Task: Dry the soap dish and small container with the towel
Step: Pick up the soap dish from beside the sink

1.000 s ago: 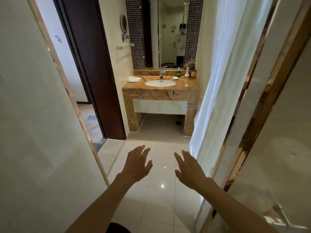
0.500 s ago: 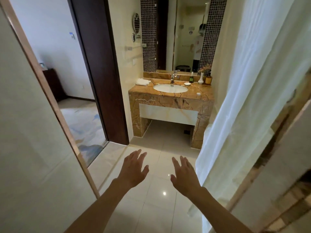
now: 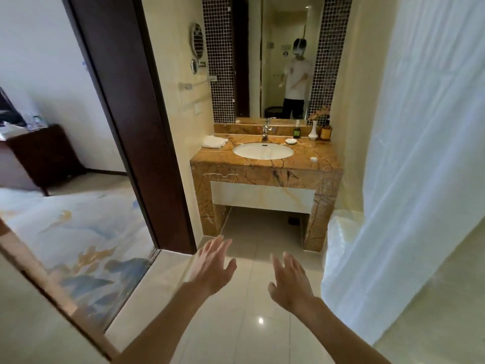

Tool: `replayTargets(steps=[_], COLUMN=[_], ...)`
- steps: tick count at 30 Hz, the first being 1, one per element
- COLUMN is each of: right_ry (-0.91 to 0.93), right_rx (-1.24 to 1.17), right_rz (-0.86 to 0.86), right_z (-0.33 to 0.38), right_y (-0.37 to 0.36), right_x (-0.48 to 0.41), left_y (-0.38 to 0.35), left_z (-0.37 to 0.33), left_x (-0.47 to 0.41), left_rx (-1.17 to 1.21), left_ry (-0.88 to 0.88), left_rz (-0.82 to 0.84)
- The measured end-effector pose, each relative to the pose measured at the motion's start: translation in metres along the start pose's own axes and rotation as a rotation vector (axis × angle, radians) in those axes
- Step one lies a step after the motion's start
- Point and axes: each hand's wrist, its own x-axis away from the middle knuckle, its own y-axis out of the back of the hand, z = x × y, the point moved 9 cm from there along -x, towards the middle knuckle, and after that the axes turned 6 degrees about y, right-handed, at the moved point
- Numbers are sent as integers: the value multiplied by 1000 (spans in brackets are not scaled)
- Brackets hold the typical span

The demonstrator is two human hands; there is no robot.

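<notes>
Towel (image 3: pixel 214 141) lying folded at 11 o'clock of sink (image 3: pixel 263 150); left hand (image 3: pixel 213 266) and right hand (image 3: pixel 290 281) reaching forward, palms down, fingers spreading wide, holding nothing.

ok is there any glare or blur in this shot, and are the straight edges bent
Head view: a small ceiling-light glare spot on the glossy floor; motion blur smears the near frame edge at lower left; wide-angle distortion leans the dark door frame; the towel and soap dish look soft.
</notes>
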Motion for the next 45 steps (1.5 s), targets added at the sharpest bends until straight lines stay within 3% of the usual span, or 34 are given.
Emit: replayTargets(steps=[4, 10, 19, 26, 37, 45], right_ry=[-18, -33, -129, -143, -158, -156], right_rx=[-24, 9, 11, -21, 23, 46], right_rz=[-108, -140, -124, -187, -133, -99], right_z=[-4, -35, -145, -230, -311, -370], right_y=[32, 48, 40, 95, 105, 119], right_x=[-67, -139, -287, -411, -571, -731], left_y=[11, -13, -86, -103, -144, -190], left_z=[7, -5, -55, -109, -141, -142], left_x=[-80, -170, -347, -500, -681, -860], left_rx=[10, 36, -1, 25, 43, 68], left_ry=[-41, -90, -167, -162, -182, -153], left_rz=[-11, 38, 132, 142, 189, 206])
